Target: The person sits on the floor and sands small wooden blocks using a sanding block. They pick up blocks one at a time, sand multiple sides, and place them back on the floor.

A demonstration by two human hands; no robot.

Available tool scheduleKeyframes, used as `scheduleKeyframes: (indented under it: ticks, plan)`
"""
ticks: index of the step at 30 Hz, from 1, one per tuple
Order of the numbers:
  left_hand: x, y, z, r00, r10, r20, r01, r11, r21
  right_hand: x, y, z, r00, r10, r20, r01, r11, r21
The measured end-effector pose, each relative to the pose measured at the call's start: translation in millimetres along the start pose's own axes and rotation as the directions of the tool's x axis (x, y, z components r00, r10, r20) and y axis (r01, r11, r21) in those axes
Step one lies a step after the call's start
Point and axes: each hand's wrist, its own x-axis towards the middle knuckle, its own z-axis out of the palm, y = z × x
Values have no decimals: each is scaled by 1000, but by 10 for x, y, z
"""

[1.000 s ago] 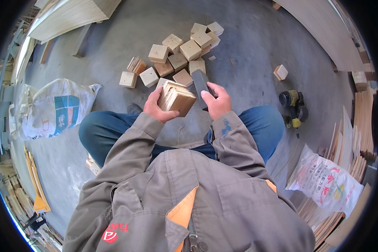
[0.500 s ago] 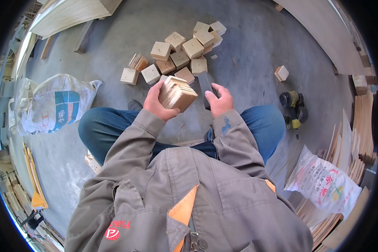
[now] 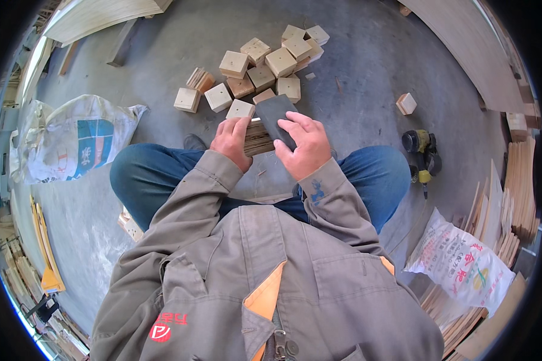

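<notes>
My left hand [image 3: 232, 143] is closed round a plywood block [image 3: 258, 139], whose layered edge faces up. In my right hand [image 3: 304, 143] is a dark grey flat block [image 3: 276, 114], gripped with the thumb on the near edge and the fingers on its right side. The dark block lies over the right part of the plywood block and hides it there; whether they touch I cannot tell for sure. Just beyond my hands, a pile of wooden blocks [image 3: 261, 82] is heaped on the floor.
A single wooden block [image 3: 406, 104] and a green-and-black power tool [image 3: 422, 153] are on the floor to the right. White sacks lie at the left [image 3: 60, 144] and lower right [image 3: 457, 259]. Stacked wood strips [image 3: 518, 186] line the right side; a yellow-handled tool [image 3: 49, 265] is at lower left.
My right hand has moved left, bringing the dark block over the plywood block and turning its broad face up. My left hand has turned the plywood block so its layered edge faces up.
</notes>
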Motion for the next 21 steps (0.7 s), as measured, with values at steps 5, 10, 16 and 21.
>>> scheduleKeyframes:
  ticks: [5, 10, 16, 21]
  plan:
    - [12, 57, -77, 1000, -19, 15, 20, 999, -37, -49, 376, -47, 971, 226, -77, -235, 963, -132]
    - [52, 38, 8, 997, -65, 28, 66, 997, -41, 35, 64, -81, 991, -28, -133, 32, 999, 26]
    - [31, -13, 41, 999, -30, -23, 29, 999, -43, -31, 195, 79, 992, 101, -81, -98, 994, 39]
    - [41, -4, 82, 999, -37, -31, 35, 997, -69, -68, 103, 149, 995, 80, -53, -77, 995, 58]
